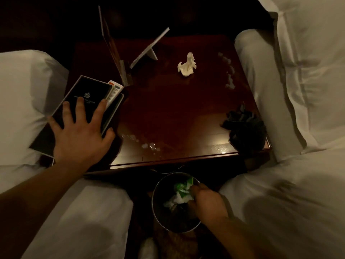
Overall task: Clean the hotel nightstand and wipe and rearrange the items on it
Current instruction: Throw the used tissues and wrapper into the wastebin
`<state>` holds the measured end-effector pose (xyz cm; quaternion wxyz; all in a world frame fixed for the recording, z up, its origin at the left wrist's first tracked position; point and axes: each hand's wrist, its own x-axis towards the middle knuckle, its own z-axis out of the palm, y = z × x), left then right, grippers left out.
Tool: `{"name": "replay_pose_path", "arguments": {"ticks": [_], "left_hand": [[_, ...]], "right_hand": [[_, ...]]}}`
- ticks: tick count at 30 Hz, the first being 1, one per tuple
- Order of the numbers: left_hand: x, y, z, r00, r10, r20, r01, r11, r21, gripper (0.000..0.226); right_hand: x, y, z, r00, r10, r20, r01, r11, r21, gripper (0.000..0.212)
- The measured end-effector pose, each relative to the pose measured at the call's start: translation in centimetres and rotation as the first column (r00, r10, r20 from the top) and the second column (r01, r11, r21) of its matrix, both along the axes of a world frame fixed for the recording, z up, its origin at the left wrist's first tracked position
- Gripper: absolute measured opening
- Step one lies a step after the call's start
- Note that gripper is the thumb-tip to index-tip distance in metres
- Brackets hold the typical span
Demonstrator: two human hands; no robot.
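The dark wooden nightstand (pixel 168 113) stands between two white beds. My left hand (pixel 80 135) rests flat with spread fingers on a black booklet (pixel 87 94) at the nightstand's left edge. A white remote (pixel 114 90) pokes out from under the booklet. My right hand (pixel 207 202) reaches into a round metal bin (pixel 158 217) on the floor, fingers curled on a green and white wrapper (pixel 183 187). A crumpled white tissue (pixel 185 65) lies at the back of the top. A dark cloth (pixel 244 128) is bunched at the right edge.
A tilted card stand (pixel 149 49) and a tall upright menu holder (pixel 112 45) are at the back left. Wet droplets (pixel 229 71) spot the right side, and more droplets (pixel 149 145) lie near the front edge. White bedding (pixel 298 90) crowds both sides.
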<state>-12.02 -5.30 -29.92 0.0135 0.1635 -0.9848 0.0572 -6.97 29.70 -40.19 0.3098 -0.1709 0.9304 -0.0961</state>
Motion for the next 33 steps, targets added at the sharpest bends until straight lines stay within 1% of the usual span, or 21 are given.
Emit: {"name": "replay_pose_path", "arguments": {"ticks": [3, 6, 9, 12, 14, 16, 18, 19, 21, 23, 27, 30, 33], "left_hand": [[0.1, 0.1, 0.1, 1.0, 0.0, 0.005, 0.0, 1.0, 0.006, 0.078], [0.2, 0.2, 0.2, 1.0, 0.006, 0.006, -0.006, 1.0, 0.02, 0.078], [0.1, 0.1, 0.3, 1.0, 0.009, 0.004, -0.009, 1.0, -0.002, 0.078], [0.0, -0.1, 0.2, 1.0, 0.013, 0.003, -0.013, 1.0, 0.003, 0.077], [0.0, -0.1, 0.2, 1.0, 0.019, 0.005, -0.019, 1.0, 0.004, 0.078], [0.1, 0.2, 0.3, 1.0, 0.011, 0.004, -0.011, 1.0, 0.012, 0.078], [0.2, 0.3, 0.4, 1.0, 0.011, 0.007, -0.011, 1.0, 0.01, 0.077], [0.2, 0.3, 0.4, 1.0, 0.009, 0.014, -0.009, 1.0, 0.007, 0.077], [0.1, 0.2, 0.5, 1.0, 0.008, 0.019, -0.008, 1.0, 0.009, 0.077], [0.1, 0.2, 0.5, 1.0, 0.006, 0.019, -0.006, 1.0, 0.011, 0.077], [0.1, 0.3, 0.6, 1.0, 0.005, 0.019, -0.005, 1.0, 0.02, 0.077], [0.1, 0.2, 0.6, 1.0, 0.003, 0.024, -0.003, 1.0, 0.016, 0.078], [0.1, 0.2, 0.6, 1.0, 0.004, 0.025, -0.005, 1.0, 0.016, 0.078]], "right_hand": [[0.1, 0.2, 3.2, 0.997, -0.005, -0.075, -0.004, 0.994, -0.113, 0.035], [-0.2, 0.3, 7.9, 0.977, -0.011, -0.214, -0.042, 0.969, -0.242, 0.031], [-2.9, -0.3, 12.1, 0.943, -0.049, -0.33, -0.07, 0.937, -0.341, 0.03], [-7.4, -1.8, 14.6, 0.896, -0.046, -0.441, -0.129, 0.925, -0.358, 0.028], [-10.7, -3.1, 15.3, 0.845, -0.081, -0.529, -0.155, 0.909, -0.387, 0.024], [-14.0, -4.3, 15.4, 0.812, -0.13, -0.569, -0.148, 0.897, -0.416, 0.025], [-17.7, -5.9, 14.8, 0.796, -0.163, -0.583, -0.107, 0.91, -0.401, 0.033], [-19.5, -6.7, 14.4, 0.803, -0.17, -0.571, -0.07, 0.925, -0.373, 0.04], [-22.5, -8.0, 13.6, 0.847, -0.168, -0.505, 0.009, 0.953, -0.303, 0.055], [-24.5, -9.0, 13.0, 0.885, -0.161, -0.437, 0.059, 0.97, -0.238, 0.063], [-26.7, -9.9, 12.4, 0.908, -0.113, -0.403, 0.064, 0.989, -0.134, 0.073], [-26.9, -9.7, 12.4, 0.904, -0.098, -0.415, 0.043, 0.989, -0.14, 0.073], [-25.5, -8.9, 12.9, 0.865, -0.122, -0.487, -0.011, 0.965, -0.261, 0.063]]}}
